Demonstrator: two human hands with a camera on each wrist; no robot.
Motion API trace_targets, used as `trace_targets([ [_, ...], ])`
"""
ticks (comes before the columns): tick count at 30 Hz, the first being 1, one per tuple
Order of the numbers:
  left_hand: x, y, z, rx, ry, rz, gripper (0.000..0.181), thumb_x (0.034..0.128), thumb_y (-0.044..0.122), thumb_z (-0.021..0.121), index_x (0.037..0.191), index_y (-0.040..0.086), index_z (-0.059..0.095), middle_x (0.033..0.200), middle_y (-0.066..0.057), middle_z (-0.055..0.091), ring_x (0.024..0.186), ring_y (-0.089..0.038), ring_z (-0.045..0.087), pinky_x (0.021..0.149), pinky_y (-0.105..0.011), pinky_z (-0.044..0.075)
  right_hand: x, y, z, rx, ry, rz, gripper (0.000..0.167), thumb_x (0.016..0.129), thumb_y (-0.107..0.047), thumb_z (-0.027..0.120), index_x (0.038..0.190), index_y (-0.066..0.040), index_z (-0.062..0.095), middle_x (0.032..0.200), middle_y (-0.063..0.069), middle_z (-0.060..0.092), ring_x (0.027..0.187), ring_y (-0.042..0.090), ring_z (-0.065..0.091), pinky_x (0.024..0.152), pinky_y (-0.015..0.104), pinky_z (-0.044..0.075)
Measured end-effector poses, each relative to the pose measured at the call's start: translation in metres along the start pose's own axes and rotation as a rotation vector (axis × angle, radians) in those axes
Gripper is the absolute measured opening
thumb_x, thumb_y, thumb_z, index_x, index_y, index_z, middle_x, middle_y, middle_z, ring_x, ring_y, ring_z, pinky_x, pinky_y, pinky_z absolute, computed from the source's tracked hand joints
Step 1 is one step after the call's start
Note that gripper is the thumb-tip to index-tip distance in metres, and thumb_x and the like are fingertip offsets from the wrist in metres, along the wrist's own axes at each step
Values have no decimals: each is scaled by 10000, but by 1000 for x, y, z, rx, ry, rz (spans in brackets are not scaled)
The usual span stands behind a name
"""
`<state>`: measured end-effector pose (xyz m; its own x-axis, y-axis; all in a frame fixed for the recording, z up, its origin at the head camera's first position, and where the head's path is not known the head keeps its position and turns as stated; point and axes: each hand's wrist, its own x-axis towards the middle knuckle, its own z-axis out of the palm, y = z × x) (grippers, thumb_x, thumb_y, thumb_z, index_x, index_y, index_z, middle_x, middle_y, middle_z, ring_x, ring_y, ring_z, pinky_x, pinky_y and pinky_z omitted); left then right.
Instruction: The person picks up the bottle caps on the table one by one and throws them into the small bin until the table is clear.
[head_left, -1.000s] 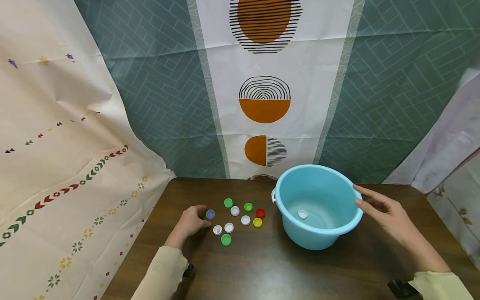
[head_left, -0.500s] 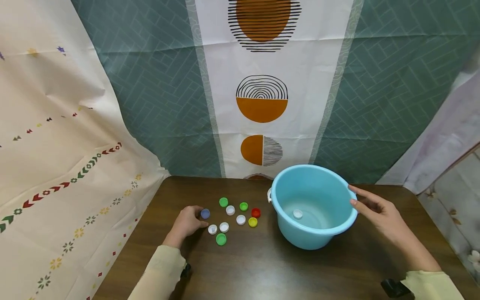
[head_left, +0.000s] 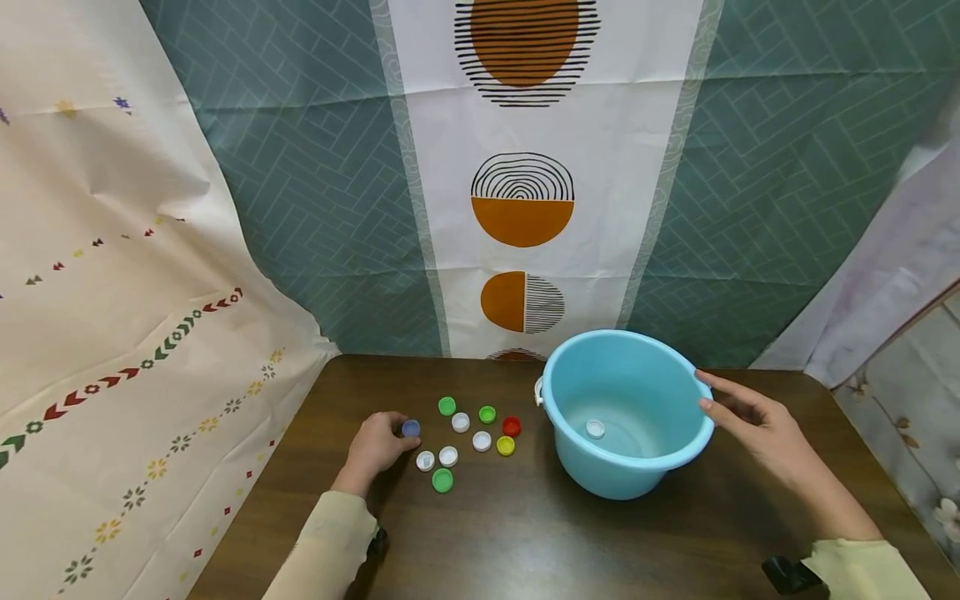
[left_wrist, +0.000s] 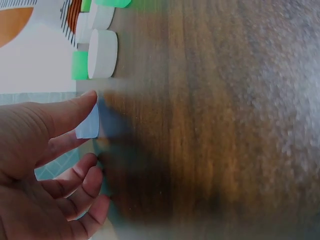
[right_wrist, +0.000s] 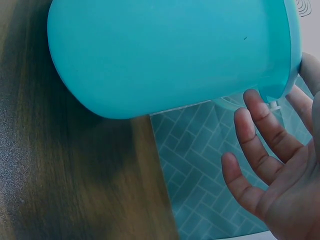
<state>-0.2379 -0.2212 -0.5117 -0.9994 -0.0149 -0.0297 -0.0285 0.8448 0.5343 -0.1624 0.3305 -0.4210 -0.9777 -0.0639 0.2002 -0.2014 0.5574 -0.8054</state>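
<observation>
At the left of the caps my left hand [head_left: 373,446] pinches a blue bottle cap [head_left: 410,428] between thumb and forefinger, low over the table. In the left wrist view the blue cap [left_wrist: 88,125] stands on edge between those fingers, and the other fingers are loosely bent. My right hand [head_left: 761,427] holds the rim of a light blue plastic bucket [head_left: 609,475] at its right side, with thumb and forefinger on it. The right wrist view has the other fingers hanging off the bucket wall [right_wrist: 165,55]. One white cap [head_left: 596,428] lies inside the bucket.
Between left hand and bucket lie several caps, including a white cap [head_left: 448,456], a green cap [head_left: 442,480], a red cap [head_left: 512,427] and a yellow cap [head_left: 506,446]. The wooden table [head_left: 540,542] ends at a patterned cloth [head_left: 360,250] behind.
My left thumb and forefinger have closed on the blue cap. The head view has shifted slightly; my right hand stays at the bucket rim.
</observation>
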Motion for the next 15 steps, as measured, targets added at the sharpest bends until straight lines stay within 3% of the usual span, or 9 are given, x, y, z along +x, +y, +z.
trace_targets([
  [15, 3, -2, -1, -32, 31, -18, 339, 794, 266, 825, 1057, 79, 722, 985, -48, 680, 908, -236, 624, 783, -470, 506, 0, 1, 0, 15, 2, -6, 480, 990, -293, 592, 1452, -208, 497, 1285, 111, 618, 970, 44, 640, 743, 205, 527],
])
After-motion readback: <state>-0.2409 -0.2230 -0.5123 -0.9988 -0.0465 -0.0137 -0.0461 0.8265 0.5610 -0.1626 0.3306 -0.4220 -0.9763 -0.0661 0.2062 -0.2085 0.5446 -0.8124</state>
